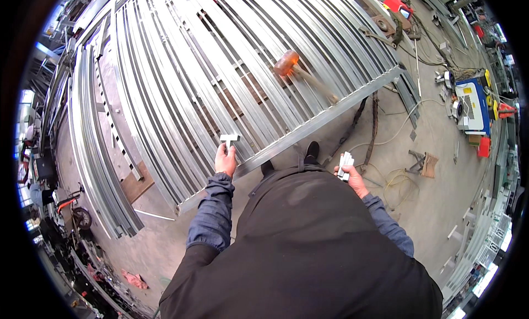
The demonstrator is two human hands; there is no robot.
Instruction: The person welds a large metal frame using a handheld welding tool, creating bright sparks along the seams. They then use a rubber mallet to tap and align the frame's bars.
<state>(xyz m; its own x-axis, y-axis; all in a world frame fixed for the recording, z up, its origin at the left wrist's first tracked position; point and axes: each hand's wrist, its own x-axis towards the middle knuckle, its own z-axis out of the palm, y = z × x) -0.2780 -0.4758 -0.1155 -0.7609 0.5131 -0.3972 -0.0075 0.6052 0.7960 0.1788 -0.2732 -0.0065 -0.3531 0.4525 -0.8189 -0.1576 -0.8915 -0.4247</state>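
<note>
Between the fingers of my left hand (pixel 226 161) is a small white T-shaped piece (pixel 229 138), held by its stem just above the near edge of a metal slatted frame (pixel 264 156). My right hand (pixel 355 180) is closed around several similar white pieces (pixel 345 163), off to the right of the frame's near edge. A mallet with an orange-brown head (pixel 286 63) and a wooden handle lies across the slats, out of reach of both hands. Long silver slats fill the frame side by side, with narrow gaps between them.
A stack of long metal profiles (pixel 91 137) lies left of the frame. On the concrete floor at right are hoses (pixel 402 181), a piece of cardboard (pixel 430 165) and a blue-and-white machine (pixel 473 107). Dark straps (pixel 352 129) hang near my feet.
</note>
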